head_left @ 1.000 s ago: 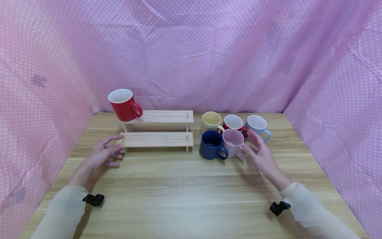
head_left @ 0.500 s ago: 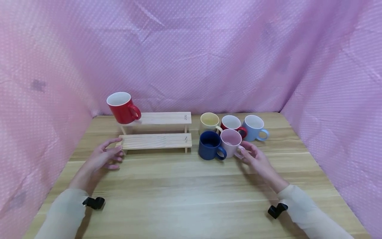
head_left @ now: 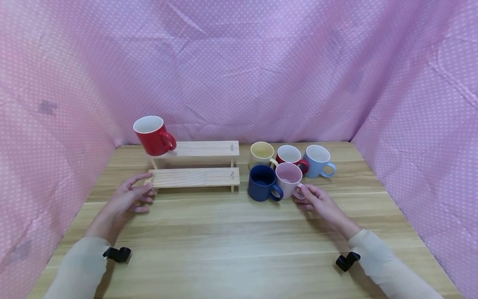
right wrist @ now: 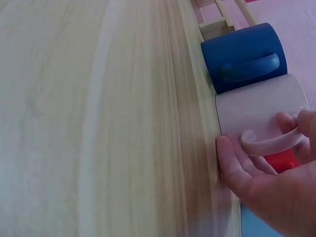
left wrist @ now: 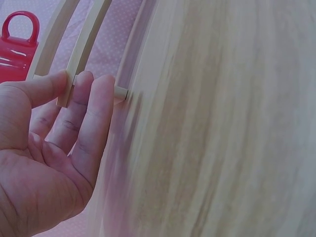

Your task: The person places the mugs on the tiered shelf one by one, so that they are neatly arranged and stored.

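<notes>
My left hand pinches the left end of the lower board of a two-tier wooden shelf. In the left wrist view the thumb and fingers meet on either side of that board. A pink mug stands upright on the table, its handle turned right. My right hand grips this handle; the right wrist view has the thumb on it and lower fingers by the mug's wall. A dark blue mug stands close on the pink mug's left.
Behind stand a yellow mug, a red mug with white inside, partly hidden by the pink one, and a light blue mug. Another red mug sits on the upper board's left end. Pink dotted cloth encloses the wooden table.
My right hand has come down and left from beside the pink mug's rim onto its handle. The left hand keeps its hold on the shelf. The mugs stay where they were.
</notes>
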Available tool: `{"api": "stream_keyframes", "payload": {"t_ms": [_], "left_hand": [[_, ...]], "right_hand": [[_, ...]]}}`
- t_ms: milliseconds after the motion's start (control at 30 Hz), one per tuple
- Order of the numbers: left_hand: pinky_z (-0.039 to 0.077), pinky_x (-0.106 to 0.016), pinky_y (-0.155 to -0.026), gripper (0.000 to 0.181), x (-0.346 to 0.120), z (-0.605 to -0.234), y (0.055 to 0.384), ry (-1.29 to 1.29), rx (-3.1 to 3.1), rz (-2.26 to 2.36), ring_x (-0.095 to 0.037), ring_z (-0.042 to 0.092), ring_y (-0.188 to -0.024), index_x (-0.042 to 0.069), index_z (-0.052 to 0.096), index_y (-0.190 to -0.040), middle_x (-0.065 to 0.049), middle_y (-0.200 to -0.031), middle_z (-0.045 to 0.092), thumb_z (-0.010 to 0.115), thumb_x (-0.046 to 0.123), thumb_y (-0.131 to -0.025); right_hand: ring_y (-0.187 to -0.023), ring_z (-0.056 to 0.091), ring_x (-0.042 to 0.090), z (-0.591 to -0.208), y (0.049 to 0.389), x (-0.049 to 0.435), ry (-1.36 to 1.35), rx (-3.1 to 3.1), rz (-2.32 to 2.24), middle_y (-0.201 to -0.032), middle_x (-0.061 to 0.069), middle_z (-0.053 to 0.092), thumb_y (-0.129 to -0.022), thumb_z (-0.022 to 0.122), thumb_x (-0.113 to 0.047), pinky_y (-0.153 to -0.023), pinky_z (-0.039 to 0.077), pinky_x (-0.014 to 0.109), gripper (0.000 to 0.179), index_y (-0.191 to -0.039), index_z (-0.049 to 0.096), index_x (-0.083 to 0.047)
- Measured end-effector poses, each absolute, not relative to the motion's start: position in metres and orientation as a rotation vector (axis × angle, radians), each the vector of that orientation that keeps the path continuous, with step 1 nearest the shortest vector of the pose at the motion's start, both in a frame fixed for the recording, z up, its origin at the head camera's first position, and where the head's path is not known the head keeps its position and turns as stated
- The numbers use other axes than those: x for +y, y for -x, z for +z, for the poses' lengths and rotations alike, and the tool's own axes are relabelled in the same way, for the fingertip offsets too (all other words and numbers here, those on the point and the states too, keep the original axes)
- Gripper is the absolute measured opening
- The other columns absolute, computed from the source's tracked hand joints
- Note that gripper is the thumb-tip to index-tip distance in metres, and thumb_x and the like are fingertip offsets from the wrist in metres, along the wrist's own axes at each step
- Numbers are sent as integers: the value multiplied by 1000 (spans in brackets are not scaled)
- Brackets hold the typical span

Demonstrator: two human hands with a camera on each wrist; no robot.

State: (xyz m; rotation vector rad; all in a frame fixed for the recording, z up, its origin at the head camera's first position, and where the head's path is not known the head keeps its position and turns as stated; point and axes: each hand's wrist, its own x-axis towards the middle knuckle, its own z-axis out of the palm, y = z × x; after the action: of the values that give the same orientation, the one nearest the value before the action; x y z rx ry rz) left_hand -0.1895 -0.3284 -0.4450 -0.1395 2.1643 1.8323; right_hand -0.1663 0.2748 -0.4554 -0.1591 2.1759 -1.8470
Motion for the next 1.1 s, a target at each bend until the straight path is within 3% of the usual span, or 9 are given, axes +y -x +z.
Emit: {"api": "stream_keyframes", "payload": {"t_ms": [1100], "left_hand": [[62, -45, -72, 53, -331, -443, 192, 113, 2154, 1818, -17, 70, -85, 26, 42, -149, 0, -99, 73, 64, 34, -102]], "right_hand": [[-118, 65, 27, -455, 164, 273, 87, 2171, -1934, -136, 30, 56, -109, 49, -27, -98, 53, 35, 52, -141, 46, 14]]}}
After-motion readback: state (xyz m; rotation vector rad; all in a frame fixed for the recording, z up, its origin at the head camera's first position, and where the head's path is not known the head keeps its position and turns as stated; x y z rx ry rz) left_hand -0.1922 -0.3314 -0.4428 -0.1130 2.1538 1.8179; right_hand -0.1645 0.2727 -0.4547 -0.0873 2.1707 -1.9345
